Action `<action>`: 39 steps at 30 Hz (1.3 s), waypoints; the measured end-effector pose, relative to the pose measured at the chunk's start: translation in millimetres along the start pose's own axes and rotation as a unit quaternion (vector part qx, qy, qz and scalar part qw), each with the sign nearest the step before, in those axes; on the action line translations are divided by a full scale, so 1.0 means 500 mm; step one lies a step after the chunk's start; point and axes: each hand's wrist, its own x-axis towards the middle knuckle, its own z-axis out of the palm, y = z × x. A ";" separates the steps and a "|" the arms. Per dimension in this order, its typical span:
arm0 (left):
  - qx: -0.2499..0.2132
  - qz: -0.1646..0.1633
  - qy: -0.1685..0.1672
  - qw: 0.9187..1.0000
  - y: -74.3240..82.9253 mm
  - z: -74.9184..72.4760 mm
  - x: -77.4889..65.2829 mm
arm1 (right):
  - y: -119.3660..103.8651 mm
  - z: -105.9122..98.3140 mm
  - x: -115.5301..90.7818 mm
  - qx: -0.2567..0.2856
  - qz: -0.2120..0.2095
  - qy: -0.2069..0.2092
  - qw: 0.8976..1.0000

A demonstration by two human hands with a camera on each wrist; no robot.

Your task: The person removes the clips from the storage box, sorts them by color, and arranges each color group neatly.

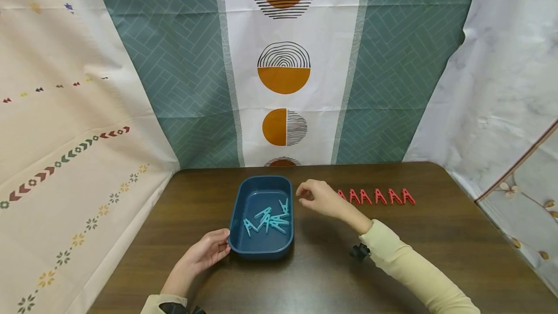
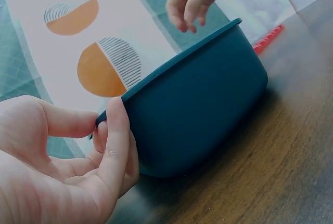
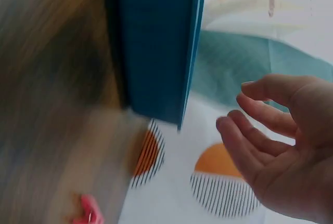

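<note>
A dark blue rectangular plastic tub [image 1: 261, 255] sits on the table, with several light blue clothespins [image 1: 266, 220] in a loose pile inside. My left hand [image 1: 206, 253] pinches the tub's near left rim between thumb and fingers, as the left wrist view shows closely. Just past the tub's right side, my right hand [image 1: 323, 198] hovers in the air. Its fingers [image 3: 260, 117] are loosely bent and nothing shows between them. To the right of that hand, several red clothespins [image 1: 379, 196] lie in a row; the hand partly covers the leftmost.
The brown wooden table [image 1: 331, 275] has rounded far corners. Patterned cloth [image 1: 183, 62] hangs behind it, and pale cloths [image 1: 65, 134] line both sides. A black wrist strap [image 1: 360, 252] sits at the right sleeve.
</note>
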 end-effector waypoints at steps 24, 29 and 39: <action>-0.012 -0.002 0.005 1.000 0.003 0.011 0.004 | -0.082 0.189 0.057 -0.306 0.039 -0.097 0.946; -0.011 -0.005 0.012 1.000 0.003 0.011 0.006 | -0.084 0.193 0.059 -0.305 0.038 -0.095 0.947; -0.020 -0.004 0.011 1.000 0.001 0.005 -0.002 | -0.089 0.143 0.049 -0.052 0.055 0.006 0.997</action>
